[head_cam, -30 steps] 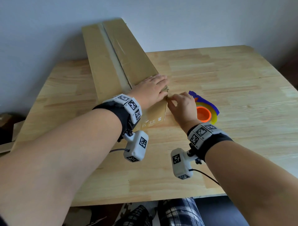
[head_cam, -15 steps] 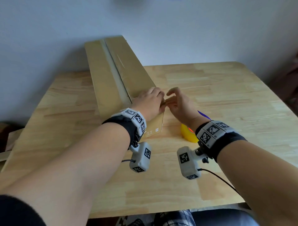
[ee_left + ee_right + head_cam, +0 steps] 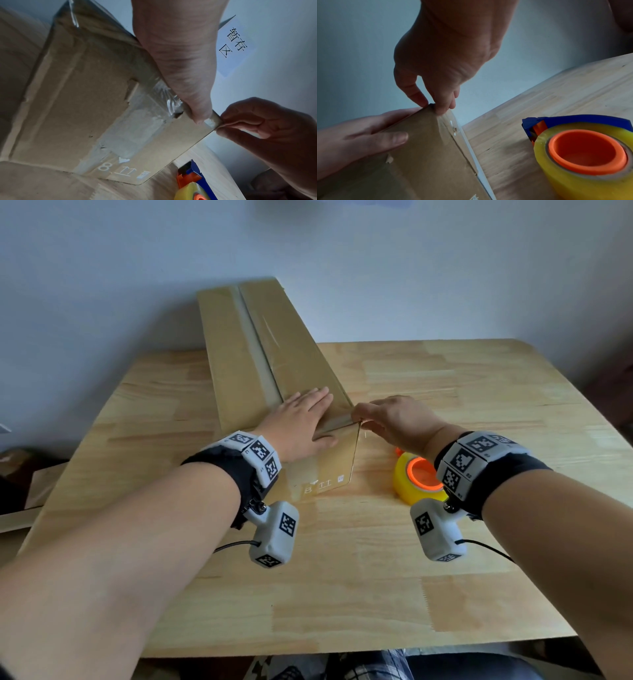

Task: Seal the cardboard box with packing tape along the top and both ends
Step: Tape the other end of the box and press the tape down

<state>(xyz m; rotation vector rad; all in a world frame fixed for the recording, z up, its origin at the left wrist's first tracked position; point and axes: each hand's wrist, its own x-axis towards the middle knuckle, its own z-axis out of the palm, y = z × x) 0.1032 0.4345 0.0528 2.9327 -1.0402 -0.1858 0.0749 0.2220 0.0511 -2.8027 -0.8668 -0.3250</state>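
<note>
Hands meet at the near right corner of the long cardboard box (image 3: 291, 361), which lies lengthwise on the wooden table (image 3: 428, 594) and reaches back to the wall. The left hand (image 3: 298, 422) lies palm-down on the box top, fingers straight and together, thumb (image 3: 193, 102) hooked over the near end panel, holding nothing. The right hand (image 3: 394, 417), wrist raised and knuckles up, pinches the corner of the box between thumb and curled fingertips (image 3: 443, 106), where clear tape (image 3: 453, 129) wraps the edge. The yellow tape dispenser (image 3: 416, 481) sits on the table just beside the box, under the right wrist.
</note>
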